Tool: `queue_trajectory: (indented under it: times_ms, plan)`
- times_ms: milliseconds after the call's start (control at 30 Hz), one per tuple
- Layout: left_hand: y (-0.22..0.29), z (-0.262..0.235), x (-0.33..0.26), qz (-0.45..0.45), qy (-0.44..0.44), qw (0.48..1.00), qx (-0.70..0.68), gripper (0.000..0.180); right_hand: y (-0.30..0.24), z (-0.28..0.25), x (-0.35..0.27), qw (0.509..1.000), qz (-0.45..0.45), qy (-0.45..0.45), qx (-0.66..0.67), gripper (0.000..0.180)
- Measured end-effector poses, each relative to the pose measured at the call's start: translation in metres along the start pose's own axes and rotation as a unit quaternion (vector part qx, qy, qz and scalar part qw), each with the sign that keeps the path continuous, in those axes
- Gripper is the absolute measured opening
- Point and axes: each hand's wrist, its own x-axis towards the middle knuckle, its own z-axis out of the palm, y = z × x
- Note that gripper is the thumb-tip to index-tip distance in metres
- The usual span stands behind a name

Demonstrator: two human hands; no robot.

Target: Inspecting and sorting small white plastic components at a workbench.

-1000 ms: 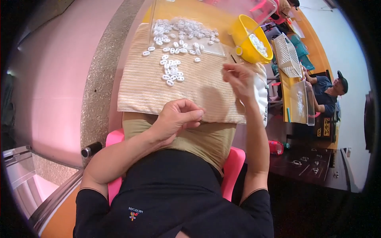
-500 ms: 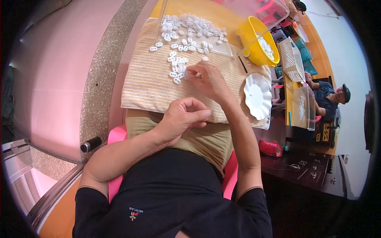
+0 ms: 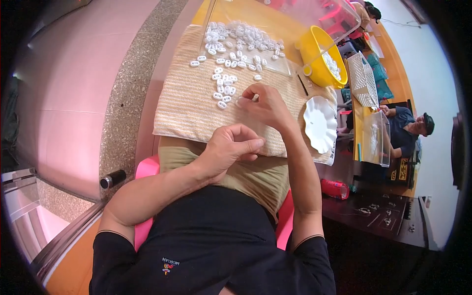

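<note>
My right hand is over the striped towel with its fingers pinched around a small white oval piece, which is only partly visible. Nearer to me, my left hand is held with thumb and forefinger pressed together; whatever may be between them is too small to make out. Left of my right hand lies a loose cluster of white oval pieces with two holes. Behind them, a large heap of the same pieces sits in and around a clear plastic tray.
A yellow basket with white pieces stands at the far right. A white scalloped dish and a thin black stick lie on the towel. Beyond, a person sits at another table with a clear tray.
My right hand has drawn back from the cluster, slightly toward the right, with a white piece in its fingers. My left hand keeps its pinch almost in place.
</note>
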Motion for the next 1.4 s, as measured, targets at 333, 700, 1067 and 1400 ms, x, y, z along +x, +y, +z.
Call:
queue_trajectory:
  times_ms: [333, 700, 1067, 1400]
  plan:
    - [-0.001, -0.001, 0.0, -0.002, 0.009, 1.0, -0.007, 0.008, -0.005, -0.001, 0.013, 0.992, -0.088, 0.064, -0.066, 0.021]
    - [0.003, 0.001, 0.0, 0.006, 0.004, 1.0, -0.01, 0.009, -0.011, 0.0, 0.027, 0.988, -0.076, 0.039, -0.128, 0.021]
    - [0.0, -0.001, 0.0, 0.0, 0.002, 1.0, 0.008, 0.008, 0.053, -0.036, 0.054, 0.974, -0.076, 0.177, -0.12, 0.021]
    - [0.001, -0.003, 0.002, -0.012, 0.017, 1.0, 0.002, 0.008, 0.08, -0.061, 0.112, 0.965, 0.045, 0.144, -0.213, 0.034]
